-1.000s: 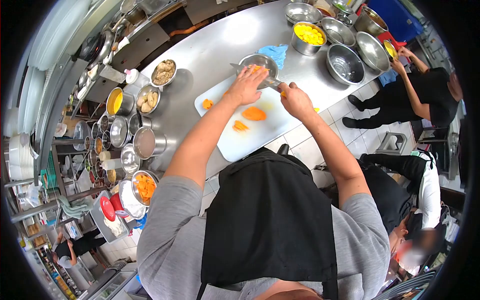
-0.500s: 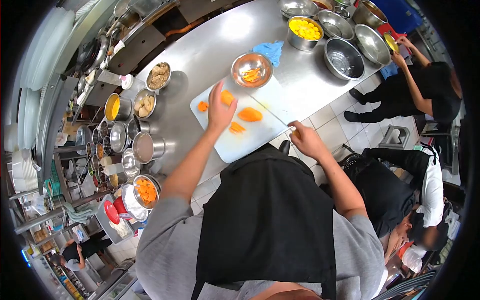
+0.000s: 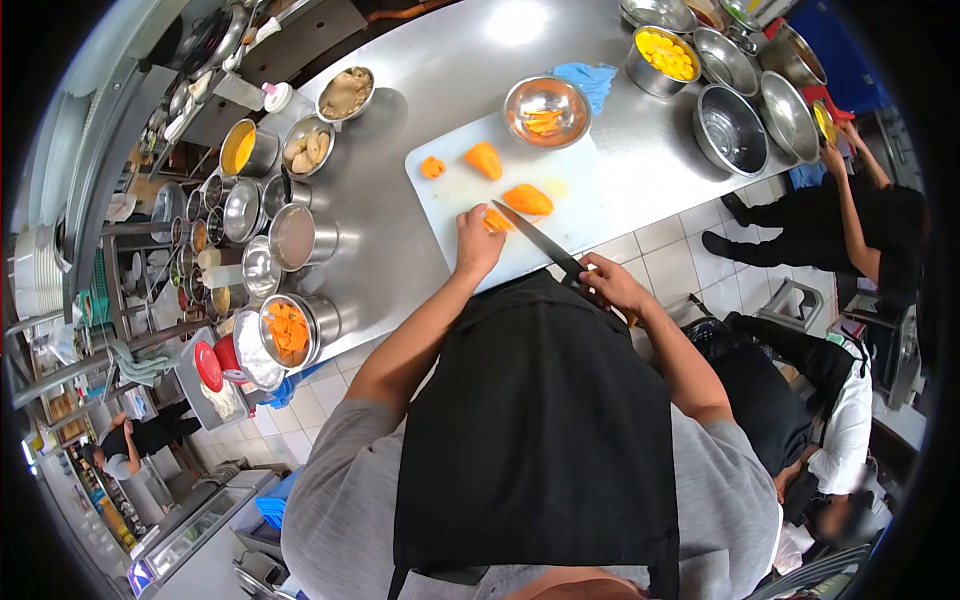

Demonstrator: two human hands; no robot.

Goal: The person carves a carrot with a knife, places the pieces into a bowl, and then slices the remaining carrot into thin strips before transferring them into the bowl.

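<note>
My left hand (image 3: 480,243) is at the near left of the white cutting board (image 3: 450,160), its fingers closed on thin carrot slices (image 3: 497,221). My right hand (image 3: 612,283) grips the handle of a kitchen knife (image 3: 540,240) at the board's near right edge. The blade slants across the board, its tip close to the slices and just beside a large peeled carrot piece (image 3: 528,200). Farther up the board lie another carrot chunk (image 3: 484,160) and a small carrot end (image 3: 432,168). A steel bowl (image 3: 547,88) with carrot strips inside stands at the far right corner.
A blue cloth (image 3: 588,84) lies behind the bowl. Left on the steel table (image 3: 400,190) are several containers, including a pot of carrot pieces (image 3: 286,328). Far right stand a pot of yellow pieces (image 3: 664,58) and basins (image 3: 730,130). A co-worker (image 3: 850,230) stands there.
My left hand has come down from the far carrot chunk to the slices. My right hand has swung the knife tip leftward, toward them. The whole view has shifted slightly.
</note>
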